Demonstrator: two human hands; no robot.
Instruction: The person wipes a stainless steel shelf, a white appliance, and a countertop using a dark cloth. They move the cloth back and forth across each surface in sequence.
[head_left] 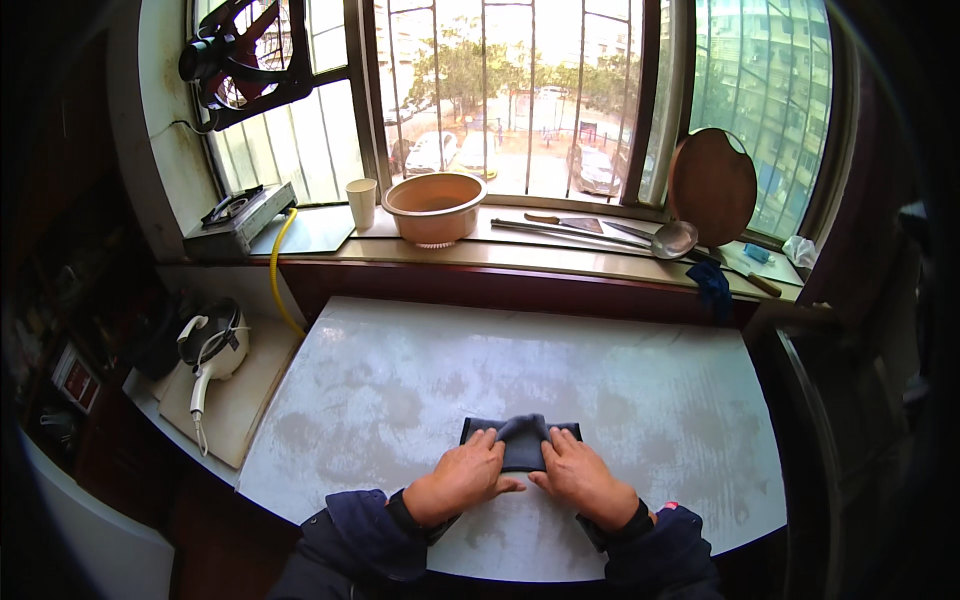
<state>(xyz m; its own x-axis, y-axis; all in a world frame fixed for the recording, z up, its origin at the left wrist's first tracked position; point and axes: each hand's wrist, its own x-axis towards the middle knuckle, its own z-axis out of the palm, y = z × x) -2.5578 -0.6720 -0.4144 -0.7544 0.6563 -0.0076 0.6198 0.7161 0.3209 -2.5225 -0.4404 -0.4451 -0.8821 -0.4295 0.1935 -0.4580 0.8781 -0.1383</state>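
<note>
A small dark grey folded cloth (523, 448) lies on the light grey table (360, 400), with a raised fold in its middle. My left hand (462, 480) holds the left side of the cloth, fingers over it and thumb pointing inward. On the right side, my right hand (582, 480) grips it in the same way. Both thumbs rest near the cloth's near edge, apart from each other. Part of each hand's fingertips is hidden against the cloth.
On the windowsill stand a gas stove (235, 220), a paper cup (361, 204), a brown basin (435, 208), a ladle (674, 239) and a round chopping board (712, 186). A blue cloth (711, 288) hangs off the sill. A cream electric pot (225, 345) stands left of the table.
</note>
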